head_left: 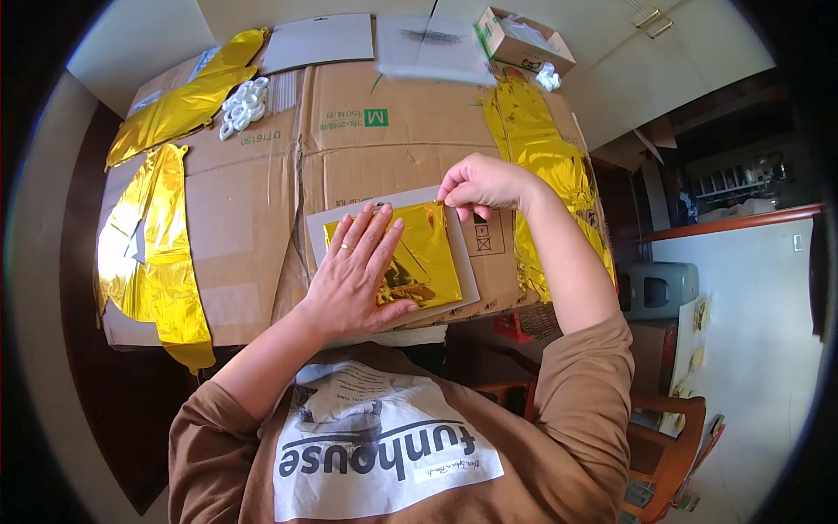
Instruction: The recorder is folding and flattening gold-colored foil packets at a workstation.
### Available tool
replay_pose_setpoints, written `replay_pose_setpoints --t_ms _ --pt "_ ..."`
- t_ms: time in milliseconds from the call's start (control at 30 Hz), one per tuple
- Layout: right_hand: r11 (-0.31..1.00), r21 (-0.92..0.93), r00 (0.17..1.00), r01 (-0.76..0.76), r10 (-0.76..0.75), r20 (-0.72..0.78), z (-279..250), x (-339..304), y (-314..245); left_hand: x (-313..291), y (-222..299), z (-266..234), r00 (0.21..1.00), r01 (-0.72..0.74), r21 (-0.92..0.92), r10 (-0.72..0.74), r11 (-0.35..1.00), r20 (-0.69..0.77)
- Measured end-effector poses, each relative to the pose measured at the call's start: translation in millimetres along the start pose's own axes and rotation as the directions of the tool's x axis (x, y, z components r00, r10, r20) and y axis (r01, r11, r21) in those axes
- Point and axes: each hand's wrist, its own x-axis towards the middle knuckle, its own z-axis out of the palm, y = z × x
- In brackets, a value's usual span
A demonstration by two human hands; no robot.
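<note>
A gold foil balloon (441,262), folded into a flat rectangle, lies on a light grey card (467,278) near the front edge of the cardboard-covered table. My left hand (353,262) presses flat on the foil, fingers stretched out and a ring on one of them. At the far right corner of the folded balloon, my right hand (480,188) has thumb and forefinger pinched on a small bit of the foil. Its other fingers are curled in. Part of the foil is hidden under my left hand.
More flat gold foil balloons lie at left (161,253), far left (175,109) and right (550,166). White rings (244,106) are heaped at the back left. A grey card stack (319,44), a clear plastic bag (432,54) and an open carton (532,48) line the back.
</note>
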Motion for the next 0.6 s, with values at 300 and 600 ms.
replay_pose_setpoints --t_ms 300,600 --pt "0.997 0.058 0.997 0.06 -0.062 0.037 4 3 12 0 -1 2 1.0 -0.001 -0.008 0.001 1.0 -0.009" --pt "0.998 0.05 0.997 0.03 -0.034 0.071 3 4 10 0 0 0 1.0 -0.002 -0.025 0.002 1.0 -0.01"
